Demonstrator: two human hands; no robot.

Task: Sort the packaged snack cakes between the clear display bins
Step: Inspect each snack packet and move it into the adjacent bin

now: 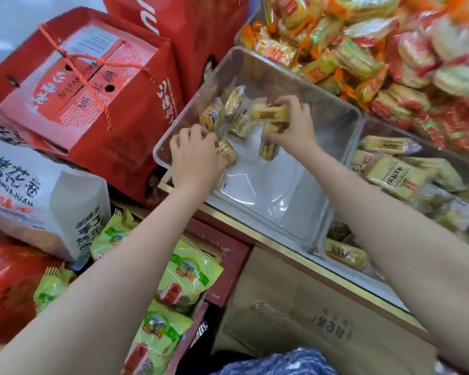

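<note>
From the head camera I looked down into a nearly empty clear bin (336,125). The last few snack cakes (236,115) lay bunched at its far-left end, around eleven o'clock from the bin's middle. Both hands were already among them.

My left hand (194,152) was curled over the near edge of the pile and pinched one yellow-wrapped cake (226,155), which lay aslant just at its three o'clock side. My right hand (293,125) was closed round a small bundle of cakes (268,115): one lay crosswise under the fingers, and another hung downward from the palm toward six o'clock.

The neighbouring bin (363,131), already holding the same kind of cakes, sat at three o'clock from the right hand. I judged the right arm to be the nearer one for carrying a handful across. The loose cakes between the hands stood roughly on end, tilted, their exact lie blurred.
</note>
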